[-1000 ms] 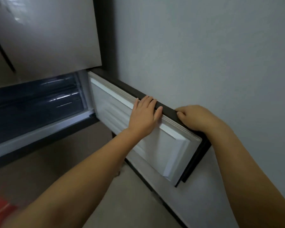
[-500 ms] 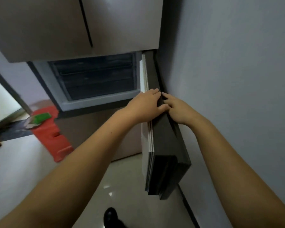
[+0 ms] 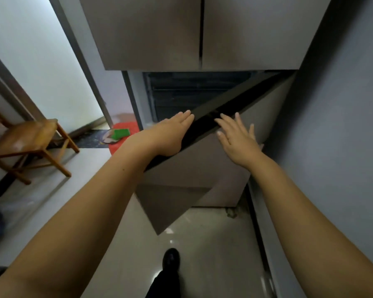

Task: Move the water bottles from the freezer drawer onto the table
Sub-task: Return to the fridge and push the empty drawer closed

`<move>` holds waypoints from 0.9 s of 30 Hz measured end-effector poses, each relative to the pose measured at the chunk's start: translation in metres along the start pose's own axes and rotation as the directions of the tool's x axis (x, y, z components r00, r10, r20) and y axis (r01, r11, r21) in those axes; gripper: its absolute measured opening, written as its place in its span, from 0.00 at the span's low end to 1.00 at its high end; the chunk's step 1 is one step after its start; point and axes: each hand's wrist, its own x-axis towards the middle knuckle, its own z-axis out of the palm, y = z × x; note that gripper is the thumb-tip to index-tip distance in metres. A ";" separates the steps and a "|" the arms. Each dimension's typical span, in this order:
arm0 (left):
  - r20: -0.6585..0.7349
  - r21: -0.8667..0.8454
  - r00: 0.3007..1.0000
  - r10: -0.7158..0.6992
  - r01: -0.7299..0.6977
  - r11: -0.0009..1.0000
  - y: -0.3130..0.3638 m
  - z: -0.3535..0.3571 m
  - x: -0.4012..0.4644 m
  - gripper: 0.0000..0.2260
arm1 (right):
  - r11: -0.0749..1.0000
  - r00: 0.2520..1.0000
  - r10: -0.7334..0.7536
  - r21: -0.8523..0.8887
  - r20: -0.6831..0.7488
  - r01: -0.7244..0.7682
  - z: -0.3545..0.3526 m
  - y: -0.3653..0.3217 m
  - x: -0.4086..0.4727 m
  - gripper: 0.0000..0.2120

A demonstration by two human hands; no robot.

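Observation:
The grey freezer door (image 3: 205,168) stands partly swung across the dark freezer compartment (image 3: 192,93), its black top edge running diagonally. My left hand (image 3: 172,134) lies flat with straight fingers against that top edge. My right hand (image 3: 235,136) has spread, straight fingers on the door's outer face. No water bottles or table are in view, and the drawer's inside is too dark to read.
Two closed upper fridge doors (image 3: 200,31) hang above. A grey wall (image 3: 342,104) is close on the right. A wooden chair (image 3: 28,140) stands at the left, a red stool with a green item (image 3: 122,134) beyond. My black shoe (image 3: 170,259) is on the glossy floor.
The door has swung from beside the right wall toward the fridge front. Both hands went from gripping its top edge to lying flat on it. The view has turned left.

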 end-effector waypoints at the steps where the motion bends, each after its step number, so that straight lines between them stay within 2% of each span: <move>1: -0.042 0.031 0.999 -0.018 0.019 0.999 -0.009 0.001 0.006 0.36 | 0.999 1.000 -0.012 -0.031 0.001 0.012 0.005 -0.003 0.007 0.23; 3: -0.168 0.087 0.985 -0.050 0.065 0.994 -0.029 0.006 0.025 0.35 | 0.996 0.999 -0.033 -0.080 -0.010 0.032 0.014 -0.011 0.028 0.26; 5: -0.345 0.122 0.935 -0.079 0.128 0.984 -0.053 0.017 0.046 0.31 | 0.992 0.998 -0.045 -0.117 -0.042 0.040 0.025 -0.020 0.054 0.29; 8: -0.622 0.151 0.783 -0.017 0.142 0.978 -0.091 0.040 0.068 0.22 | 0.987 0.994 -0.047 -0.155 -0.097 0.031 0.043 -0.029 0.085 0.34; 10: -0.702 0.189 0.710 0.054 0.113 0.975 -0.115 0.058 0.083 0.19 | 0.983 0.990 -0.039 -0.182 -0.135 0.014 0.054 -0.030 0.101 0.37; 14: -0.677 0.204 0.735 0.043 0.132 0.970 -0.151 0.082 0.118 0.27 | 0.985 0.962 -0.059 -0.172 -0.267 0.013 0.080 -0.034 0.139 0.40; 18: -0.648 0.223 0.761 0.029 0.153 0.963 -0.185 0.071 0.161 0.32 | 0.986 0.953 -0.065 -0.168 -0.295 0.015 0.097 -0.033 0.176 0.44; 22: -0.616 0.265 0.785 0.065 0.129 0.956 -0.212 0.065 0.191 0.36 | 0.977 0.958 -0.085 -0.213 -0.275 0.026 0.104 -0.028 0.205 0.47; 27: -0.528 0.279 0.848 0.034 0.135 0.951 -0.226 0.051 0.215 0.43 | 0.962 0.977 -0.095 -0.268 -0.190 0.042 0.097 -0.020 0.226 0.44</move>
